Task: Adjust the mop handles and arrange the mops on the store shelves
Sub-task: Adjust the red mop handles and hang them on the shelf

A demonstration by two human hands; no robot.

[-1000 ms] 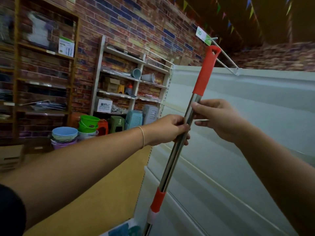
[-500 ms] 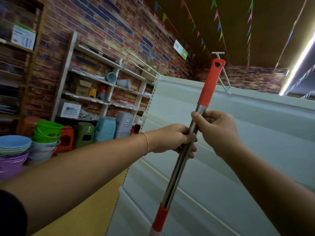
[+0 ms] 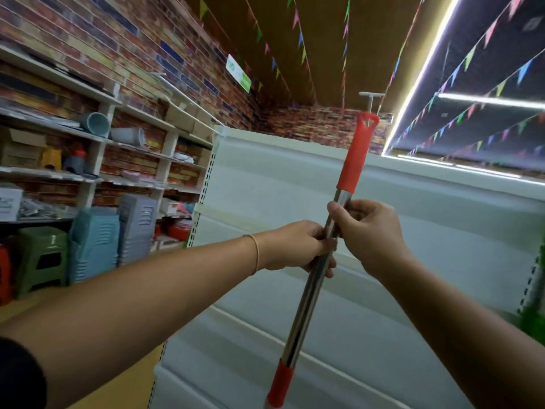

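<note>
Both hands on mop handle (image 3: 312,284), tilted w/ red grip up. Left hand (image 3: 295,246) fingers wrapped round steel tube; right hand (image 3: 368,231) fingers pinching it just above.

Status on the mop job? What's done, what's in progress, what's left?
Done: nothing visible; the white shelf panel shows no mops in view. In hand: one mop handle, held tilted, with the left hand and right hand both gripping its steel tube just below the red grip. Left: finishing the adjustment and placing the mop; its head is out of frame.
</note>
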